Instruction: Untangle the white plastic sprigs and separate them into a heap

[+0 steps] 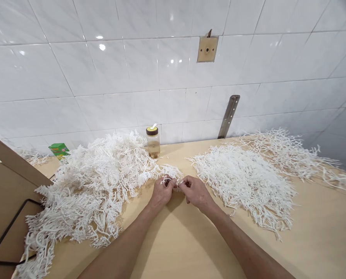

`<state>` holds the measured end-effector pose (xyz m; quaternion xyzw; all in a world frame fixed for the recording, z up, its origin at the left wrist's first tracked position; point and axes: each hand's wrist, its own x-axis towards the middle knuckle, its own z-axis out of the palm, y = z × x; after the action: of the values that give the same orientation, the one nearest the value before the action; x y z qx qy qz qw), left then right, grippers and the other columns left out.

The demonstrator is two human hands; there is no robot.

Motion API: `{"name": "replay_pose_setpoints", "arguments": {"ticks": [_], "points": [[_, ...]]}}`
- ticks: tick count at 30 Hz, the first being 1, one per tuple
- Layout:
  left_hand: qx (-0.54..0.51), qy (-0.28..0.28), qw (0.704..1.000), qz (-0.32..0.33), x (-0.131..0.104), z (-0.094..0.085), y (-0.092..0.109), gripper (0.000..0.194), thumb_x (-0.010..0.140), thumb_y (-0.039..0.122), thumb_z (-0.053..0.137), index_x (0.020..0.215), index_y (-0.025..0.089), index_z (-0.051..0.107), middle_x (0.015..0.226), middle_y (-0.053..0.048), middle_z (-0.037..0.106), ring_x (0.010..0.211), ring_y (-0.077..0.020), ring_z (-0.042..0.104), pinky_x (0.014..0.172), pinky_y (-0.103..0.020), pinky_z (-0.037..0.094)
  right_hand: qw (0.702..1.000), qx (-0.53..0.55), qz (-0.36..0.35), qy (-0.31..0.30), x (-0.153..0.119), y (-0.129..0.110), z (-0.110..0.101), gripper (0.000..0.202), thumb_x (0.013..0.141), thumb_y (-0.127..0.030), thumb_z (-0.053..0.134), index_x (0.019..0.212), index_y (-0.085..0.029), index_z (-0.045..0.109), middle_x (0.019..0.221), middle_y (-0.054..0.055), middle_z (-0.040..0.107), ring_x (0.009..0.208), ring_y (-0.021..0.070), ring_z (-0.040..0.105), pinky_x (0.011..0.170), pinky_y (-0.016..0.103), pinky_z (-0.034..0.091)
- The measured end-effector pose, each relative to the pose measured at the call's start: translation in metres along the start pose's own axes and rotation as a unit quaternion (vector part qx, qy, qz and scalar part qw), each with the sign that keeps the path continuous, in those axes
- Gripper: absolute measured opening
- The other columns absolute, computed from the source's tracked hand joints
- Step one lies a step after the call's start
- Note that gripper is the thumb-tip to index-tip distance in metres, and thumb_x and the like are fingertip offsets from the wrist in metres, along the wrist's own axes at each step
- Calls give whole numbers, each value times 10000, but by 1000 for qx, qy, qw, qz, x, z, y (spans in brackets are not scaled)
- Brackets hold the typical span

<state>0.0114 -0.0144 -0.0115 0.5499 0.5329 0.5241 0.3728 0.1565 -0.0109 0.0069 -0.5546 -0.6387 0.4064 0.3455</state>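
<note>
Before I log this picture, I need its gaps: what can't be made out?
All in the head view:
Full length of the white strand in the left hand: partly hidden by its grip.
What the right hand pinches: too small.
Lettering on the green box: too small.
Brown panel: cut off by left edge.

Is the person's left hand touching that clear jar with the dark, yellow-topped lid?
Apart. The head view shows thin white strands and bare tan tabletop between the left hand and the clear jar.
</note>
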Motion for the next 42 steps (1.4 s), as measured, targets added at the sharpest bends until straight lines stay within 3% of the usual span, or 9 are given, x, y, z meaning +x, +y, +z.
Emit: {"name": "replay_pose_setpoints", "arguments": {"ticks": [8,13,17,19,22,26,33,38,42], "points": [[-53,57,994,-79,3,-7,7,274,775,383,601,598,176,564,430,48,442,420,-93,383,456,-230,292,985,-55,-154,46,-11,-3,11,63,774,-258,531,726,-217,531,669,9,600,583,143,533,530,239,405],[-92,-47,992,-73,3,-13,9,329,780,472,613,653,169,599,424,54,430,403,-82,351,431,-224,245,980,-110,-112,119,1,5,-11,57,767,-246,529,762,-210,571,692,25,628,631,172,574,621,275,439],[-83,-81,992,-46,0,-13,11,326,782,466,618,653,167,603,436,52,442,420,-82,363,452,-225,280,943,-202,-109,242,14,15,-38,222,733,-168,505,918,-164,629,1036,131,643,718,190,601,686,316,451],[-66,-80,994,-34,0,-12,12,330,781,463,619,635,166,603,437,48,449,421,-84,382,462,-229,304,956,-182,-101,205,14,14,-42,243,772,-217,511,960,-161,655,1037,124,653,690,182,599,677,317,457],[-29,-88,996,-15,0,-10,11,347,781,469,617,618,163,608,435,36,467,421,-96,426,470,-235,334,991,-89,-68,67,8,6,-34,299,839,-385,516,976,-188,693,825,62,686,665,186,605,618,295,459],[2,-100,995,-4,0,-9,9,341,792,458,601,622,162,604,427,35,464,409,-100,434,452,-233,331,996,-7,-87,-31,-2,-5,-22,325,830,-432,552,985,-195,710,845,48,713,757,189,635,640,273,466],[-5,-99,995,-8,0,-8,7,338,780,446,610,600,162,580,437,33,465,434,-98,438,474,-229,345,997,-24,-60,-31,0,-5,-23,211,810,-361,577,785,-182,685,752,26,692,676,161,601,599,258,424],[11,-67,997,-28,3,-5,3,304,769,405,609,583,172,551,457,38,471,434,-97,413,476,-237,325,984,-86,-156,-17,-4,-2,-15,178,858,-275,501,769,-187,627,711,13,641,648,150,551,612,267,396],[28,8,999,-28,7,-6,1,248,751,334,597,568,173,548,502,31,504,487,-104,430,520,-241,342,964,-101,-233,-74,-12,-9,-9,170,878,-244,478,749,-201,579,694,-2,600,619,135,509,597,257,379]]}}
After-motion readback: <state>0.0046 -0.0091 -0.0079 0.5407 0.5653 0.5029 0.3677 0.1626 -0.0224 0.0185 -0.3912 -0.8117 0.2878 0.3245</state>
